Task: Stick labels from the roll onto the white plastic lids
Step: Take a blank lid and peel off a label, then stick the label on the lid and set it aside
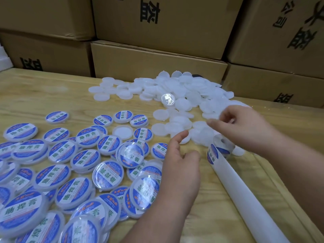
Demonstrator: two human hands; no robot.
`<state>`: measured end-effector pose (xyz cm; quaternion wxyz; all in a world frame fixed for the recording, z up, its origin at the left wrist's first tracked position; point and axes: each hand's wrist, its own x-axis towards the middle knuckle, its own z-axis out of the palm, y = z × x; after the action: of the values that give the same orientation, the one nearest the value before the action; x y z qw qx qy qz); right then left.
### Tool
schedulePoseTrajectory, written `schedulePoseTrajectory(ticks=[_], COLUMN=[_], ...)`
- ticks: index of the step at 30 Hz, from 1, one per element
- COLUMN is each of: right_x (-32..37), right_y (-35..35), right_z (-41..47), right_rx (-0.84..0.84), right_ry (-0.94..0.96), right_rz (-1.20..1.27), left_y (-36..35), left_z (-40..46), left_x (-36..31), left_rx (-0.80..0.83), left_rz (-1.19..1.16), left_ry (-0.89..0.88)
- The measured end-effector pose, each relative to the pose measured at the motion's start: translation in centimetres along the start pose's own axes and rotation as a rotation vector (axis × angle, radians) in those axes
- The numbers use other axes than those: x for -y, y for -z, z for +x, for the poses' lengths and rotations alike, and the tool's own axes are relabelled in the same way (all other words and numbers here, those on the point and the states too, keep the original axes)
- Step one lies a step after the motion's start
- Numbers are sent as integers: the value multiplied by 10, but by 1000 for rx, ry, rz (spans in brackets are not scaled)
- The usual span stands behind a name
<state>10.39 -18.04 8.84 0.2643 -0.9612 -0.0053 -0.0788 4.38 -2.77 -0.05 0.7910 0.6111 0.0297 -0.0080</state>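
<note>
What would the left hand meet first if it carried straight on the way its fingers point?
Probably the plain white lids just beyond the fingertips of the left hand, which point away from the person toward that heap; the height above the table is unclear.

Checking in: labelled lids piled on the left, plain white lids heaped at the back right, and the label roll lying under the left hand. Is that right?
Not quite. The label roll lies under the right hand, not the left hand, as the head view shows. The rest holds: labelled lids on the left, plain white lids heaped at the back right.
</note>
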Motion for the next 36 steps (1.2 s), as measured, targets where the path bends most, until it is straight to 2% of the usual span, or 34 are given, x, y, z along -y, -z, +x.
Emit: schedulePoseTrajectory(ticks=[3,8,13,17,23,28,33,36], right_x=[-14,-23,-32,-42,-42,-31,-23,-19], right_y=[-1,-9,-37,-43,-31,-21,-22,-19], right_z=[-47,-79,-92,-91,-85,-115,-146,-133], right_rx=[43,85,74,96,234,399,416,384], right_ry=[-133,-115,-82,-92,-213,-273,-166,-172], right_rz=[19,220,362,439,479,571,483,466], left_y=[-1,-6,-12,-18,-25,-20,-20,-22], left_z=[-1,-11,-25,-19,5,34,53,57], left_x=[0,-3,-4,-1,6,4,4,8], left_rx=[13,39,86,-4,-92,-198,-240,-251], left_rz=[37,178,641,765,974,1079,1180,1219], left_ry=[3,-45,-218,-226,-248,-223,-131,-112])
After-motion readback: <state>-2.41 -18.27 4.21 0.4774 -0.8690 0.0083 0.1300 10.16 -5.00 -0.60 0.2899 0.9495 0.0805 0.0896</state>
